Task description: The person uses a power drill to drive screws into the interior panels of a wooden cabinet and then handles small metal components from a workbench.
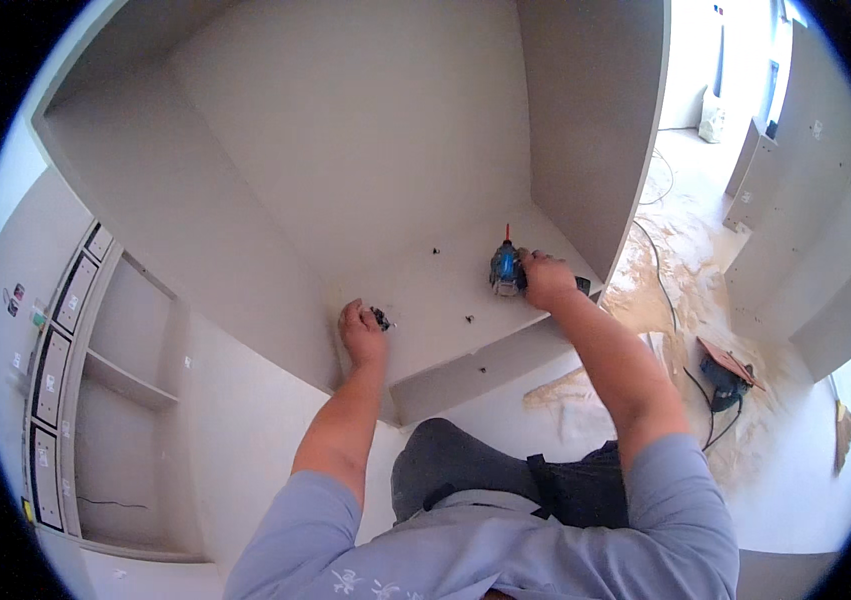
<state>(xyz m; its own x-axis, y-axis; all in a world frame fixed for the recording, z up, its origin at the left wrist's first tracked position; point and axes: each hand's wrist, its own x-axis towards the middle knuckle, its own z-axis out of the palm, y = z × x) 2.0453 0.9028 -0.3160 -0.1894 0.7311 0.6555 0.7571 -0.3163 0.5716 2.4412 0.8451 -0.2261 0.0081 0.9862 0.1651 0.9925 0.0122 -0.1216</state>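
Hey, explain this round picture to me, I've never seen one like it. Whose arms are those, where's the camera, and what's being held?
The picture comes from a wide fisheye camera worn on a person's head, looking down. That is why it is round and why straight edges bend near the rim. The two arms coming in from the bottom are the wearer's own; there is no machine.

The person faces an open pale cabinet. The right hand grips a blue power drill with a red-tipped bit, set on the cabinet's bottom panel. The left hand rests at that panel's front edge, on a small dark piece of hardware; it is too small to identify. A few small dark bits lie loose on the panel.

On the floor to the right are sawdust and another corded power tool.
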